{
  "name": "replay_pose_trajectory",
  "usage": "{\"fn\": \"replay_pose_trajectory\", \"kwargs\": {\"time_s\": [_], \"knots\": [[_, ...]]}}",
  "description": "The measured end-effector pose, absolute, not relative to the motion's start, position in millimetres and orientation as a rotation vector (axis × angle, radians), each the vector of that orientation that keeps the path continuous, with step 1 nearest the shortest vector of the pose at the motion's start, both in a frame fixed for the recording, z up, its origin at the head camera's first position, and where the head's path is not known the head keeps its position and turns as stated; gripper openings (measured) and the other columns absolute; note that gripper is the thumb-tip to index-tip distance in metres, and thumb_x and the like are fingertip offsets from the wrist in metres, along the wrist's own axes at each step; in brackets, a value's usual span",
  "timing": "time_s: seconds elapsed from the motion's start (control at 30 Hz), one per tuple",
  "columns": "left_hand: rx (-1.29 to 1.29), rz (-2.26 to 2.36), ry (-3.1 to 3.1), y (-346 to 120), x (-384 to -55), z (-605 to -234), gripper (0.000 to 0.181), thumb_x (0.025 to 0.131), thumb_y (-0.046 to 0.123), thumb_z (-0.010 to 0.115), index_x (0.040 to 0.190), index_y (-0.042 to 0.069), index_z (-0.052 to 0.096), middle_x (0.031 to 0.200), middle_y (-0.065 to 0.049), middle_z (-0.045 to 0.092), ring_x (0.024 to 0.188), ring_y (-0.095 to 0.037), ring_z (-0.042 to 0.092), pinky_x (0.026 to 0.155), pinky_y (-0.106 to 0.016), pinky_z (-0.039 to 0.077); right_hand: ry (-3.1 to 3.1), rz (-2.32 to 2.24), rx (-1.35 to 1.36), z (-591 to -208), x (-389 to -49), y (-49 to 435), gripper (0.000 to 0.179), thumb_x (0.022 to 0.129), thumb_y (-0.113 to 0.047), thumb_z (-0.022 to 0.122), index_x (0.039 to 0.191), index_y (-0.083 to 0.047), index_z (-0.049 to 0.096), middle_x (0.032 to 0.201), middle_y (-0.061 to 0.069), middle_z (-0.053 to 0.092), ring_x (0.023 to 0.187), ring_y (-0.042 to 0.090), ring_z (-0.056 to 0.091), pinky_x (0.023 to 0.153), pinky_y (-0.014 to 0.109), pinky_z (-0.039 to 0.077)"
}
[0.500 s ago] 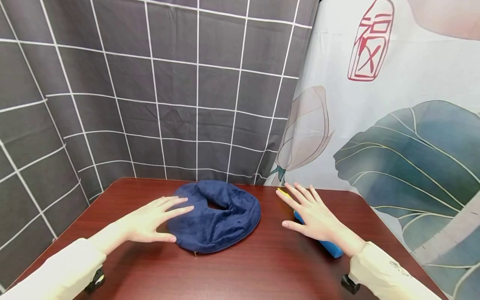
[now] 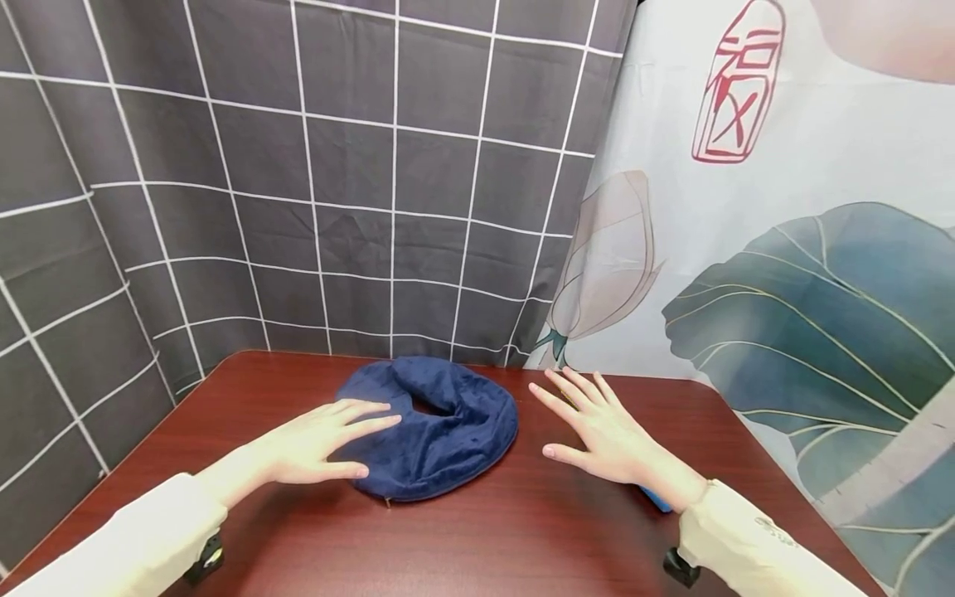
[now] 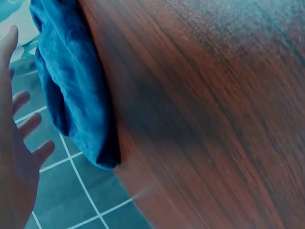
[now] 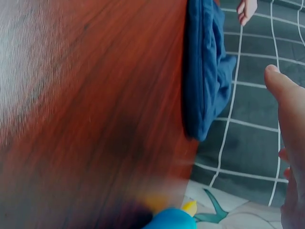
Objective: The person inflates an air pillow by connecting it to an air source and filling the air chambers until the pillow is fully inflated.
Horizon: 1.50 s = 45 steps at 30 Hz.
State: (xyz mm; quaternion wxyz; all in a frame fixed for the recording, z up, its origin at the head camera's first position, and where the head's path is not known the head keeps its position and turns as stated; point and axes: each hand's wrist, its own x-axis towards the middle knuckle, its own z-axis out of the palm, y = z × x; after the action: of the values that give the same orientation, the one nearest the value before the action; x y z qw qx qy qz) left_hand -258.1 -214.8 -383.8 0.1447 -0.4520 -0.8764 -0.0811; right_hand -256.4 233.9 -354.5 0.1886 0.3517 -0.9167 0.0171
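Observation:
A navy plush neck pillow [image 2: 448,439], limp and wrinkled with a narrow slot in its middle, lies on the table. A small zipper pull shows at its near edge. My left hand [image 2: 317,444] hovers by the pillow's left side, fingers straight and thumb spread, overlapping it in the head view. My right hand [image 2: 600,431] is held out to the pillow's right, fingers spread, with nothing in its grasp. Beneath the right hand is a blue rounded object [image 4: 172,220] with a yellow tip [image 4: 190,207], mostly hidden in the head view.
The reddish-brown wooden table [image 2: 462,547] has its back edge close to a dark grey curtain [image 2: 336,166] with white grid lines. To the right hangs a white cloth [image 2: 671,249] printed with leaves and a red seal.
Both hands have moved slightly inward, the left one rightward and the right one leftward. More of the blue object is now covered by the right hand. The neck pillow has stayed put.

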Motion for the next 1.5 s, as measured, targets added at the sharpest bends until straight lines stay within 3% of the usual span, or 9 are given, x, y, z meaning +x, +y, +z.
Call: {"fn": "replay_pose_trajectory", "kwargs": {"time_s": [0.2,0.43,0.67,0.83,1.27,1.5], "knots": [[-1.301,-0.269,-2.570,-211,-253,-389,0.062,0.092,0.046,0.064,0.148,0.031,0.044,0.150,0.000,0.049,0.134,-0.021,0.048,0.103,-0.051,0.045,-2.561,0.074,1.034,-360,-249,220,0.077,0.092,-0.064,0.053,0.156,-0.030,0.028,0.164,0.000,0.026,0.152,0.030,0.022,0.118,0.061,0.013],[-1.338,-0.305,-2.625,-205,-250,-397,0.055,0.097,0.046,0.056,0.149,0.032,0.043,0.151,0.000,0.047,0.134,-0.020,0.046,0.103,-0.051,0.045,-2.582,0.084,1.084,-364,-241,205,0.076,0.093,-0.065,0.048,0.157,-0.031,0.024,0.164,0.000,0.027,0.152,0.030,0.022,0.122,0.054,0.004],[-1.362,-0.272,-2.581,-206,-253,-406,0.047,0.100,0.041,0.054,0.146,0.033,0.048,0.146,0.000,0.052,0.128,-0.019,0.049,0.100,-0.046,0.047,-2.662,0.171,1.089,-367,-237,197,0.076,0.093,-0.064,0.050,0.157,-0.033,0.023,0.164,-0.003,0.027,0.151,0.031,0.025,0.119,0.064,0.016],[-1.376,-0.246,-2.574,-206,-254,-410,0.043,0.101,0.038,0.053,0.144,0.033,0.051,0.141,-0.001,0.056,0.123,-0.020,0.051,0.097,-0.043,0.048,-2.696,0.198,1.080,-368,-236,193,0.076,0.093,-0.063,0.050,0.157,-0.032,0.024,0.164,-0.003,0.026,0.152,0.030,0.025,0.120,0.063,0.015],[-1.338,-0.208,-2.695,-199,-258,-405,0.042,0.098,0.048,0.055,0.137,0.034,0.057,0.135,0.002,0.057,0.116,-0.019,0.053,0.092,-0.038,0.052,-2.704,0.217,1.106,-369,-236,185,0.078,0.091,-0.054,0.060,0.157,-0.032,0.025,0.164,-0.002,0.028,0.152,0.028,0.023,0.120,0.063,0.015],[-1.316,-0.151,-2.582,-193,-256,-407,0.040,0.092,0.049,0.062,0.129,0.034,0.065,0.122,0.006,0.061,0.100,-0.014,0.056,0.078,-0.032,0.052,-2.686,0.241,1.141,-372,-235,184,0.074,0.093,-0.058,0.055,0.156,-0.032,0.027,0.162,-0.002,0.033,0.152,0.028,0.024,0.121,0.061,0.015]]}}
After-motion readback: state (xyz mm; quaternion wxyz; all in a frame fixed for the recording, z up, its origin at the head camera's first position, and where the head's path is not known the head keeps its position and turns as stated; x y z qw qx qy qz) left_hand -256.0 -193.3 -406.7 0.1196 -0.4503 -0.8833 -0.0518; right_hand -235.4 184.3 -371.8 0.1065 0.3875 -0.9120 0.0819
